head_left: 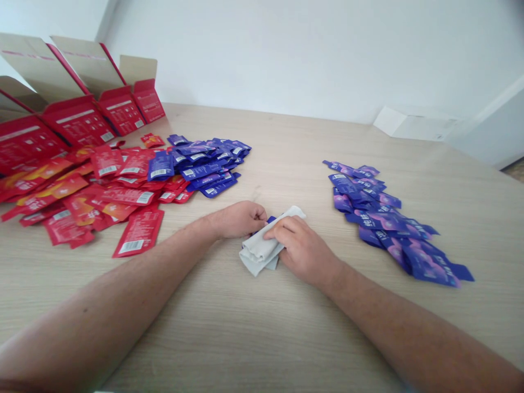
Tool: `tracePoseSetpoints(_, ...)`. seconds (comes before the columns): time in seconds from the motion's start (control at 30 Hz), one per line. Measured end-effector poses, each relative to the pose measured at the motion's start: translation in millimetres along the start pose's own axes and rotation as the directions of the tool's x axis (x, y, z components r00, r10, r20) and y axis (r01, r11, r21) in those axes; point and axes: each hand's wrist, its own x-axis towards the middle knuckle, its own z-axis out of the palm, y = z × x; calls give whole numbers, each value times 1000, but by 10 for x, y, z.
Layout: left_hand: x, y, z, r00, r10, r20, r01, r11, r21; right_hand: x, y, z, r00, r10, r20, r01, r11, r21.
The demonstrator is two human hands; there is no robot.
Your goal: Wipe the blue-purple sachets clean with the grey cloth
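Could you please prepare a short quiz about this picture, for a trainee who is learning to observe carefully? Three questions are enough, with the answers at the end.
1. Multiple choice: What is the right hand holding?
A. An open red cardboard box
B. A folded white cloth
C. A flat red sachet with a barcode

2. True or false: A row of open red cardboard boxes stands on the left, behind a scattered heap of flat, shiny red sachets.

3. Fill in the gap: The overlapping, shiny flat sachets lying to the right of the cloth are mainly ____ in colour.

Key: 1. B. 2. True. 3. Blue-purple.
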Motion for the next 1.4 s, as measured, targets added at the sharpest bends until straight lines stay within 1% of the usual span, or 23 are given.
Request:
tracePoseSetpoints(0.17, 7, -7, -5, 1000, 26, 8, -26, 999, 30, 1, -37, 13, 990, -128, 65, 125, 991, 53)
tracePoseSetpoints(0.23, 9, -11, -1, 1000, 19, 6, -19, 1000, 20, 2, -22, 12, 994, -101, 49, 99, 994, 42)
tracePoseSetpoints(0.33, 8, -10, 6, 1000, 5, -6, -5, 1000, 16, 2, -7, 14, 1000, -13, -6, 13, 1000, 3)
tracePoseSetpoints(0.37, 7, -9, 7, 1000, 4, -6, -4, 1000, 19, 2, -14, 17, 1000, -9, -9, 9, 1000, -1)
tracePoseSetpoints(0.5, 6, -4, -1, 1000, 29, 7, -30, 999, 32, 0, -67, 32, 992, -114, 48, 112, 993, 45)
tracePoseSetpoints(0.53, 7, -3, -4, 999, 30, 12, -30, 999, 32, 0, -70, 33, 991, -124, 52, 121, 991, 53)
tracePoseSetpoints(0.57, 7, -2, -5, 1000, 26, 13, -27, 999, 31, -1, -66, 34, 993, -112, 48, 110, 993, 50)
tracePoseSetpoints(0.67, 6, 4, -5, 1000, 14, -4, -14, 999, 42, -2, -46, 39, 1000, -25, 0, 25, 1000, 7)
tracePoseSetpoints(0.73, 5, 9, -3, 1000, 15, -13, -15, 998, 54, -2, -58, 44, 1000, -19, -7, 19, 1000, 2)
tracePoseSetpoints(0.83, 8, 5, -2, 999, 31, -5, -31, 998, 53, -1, -104, 49, 992, -118, 41, 117, 992, 45)
tracePoseSetpoints(0.9, 16, -4, -3, 999, 37, -3, -37, 998, 56, 2, -116, 51, 987, -154, 55, 151, 987, 61)
tracePoseSetpoints(1.07, 28, -18, -4, 998, 44, -36, -41, 995, 91, 10, -88, 65, 999, -48, -8, 48, 999, 5)
tracePoseSetpoints(1.1, 25, -15, -4, 998, 46, -38, -43, 995, 94, 10, -93, 66, 998, -55, -3, 55, 998, 5)
tracePoseSetpoints(1.23, 8, 6, -9, 1000, 25, 0, -24, 998, 58, 8, -133, 60, 985, -167, 51, 165, 985, 50)
tracePoseSetpoints(1.27, 6, 11, -10, 1000, 20, 5, -20, 998, 52, 8, -134, 58, 984, -171, 47, 169, 984, 53)
tracePoseSetpoints(1.4, 6, 19, -13, 999, 20, -31, -17, 997, 77, 10, -110, 66, 997, -75, -9, 76, 997, 14)
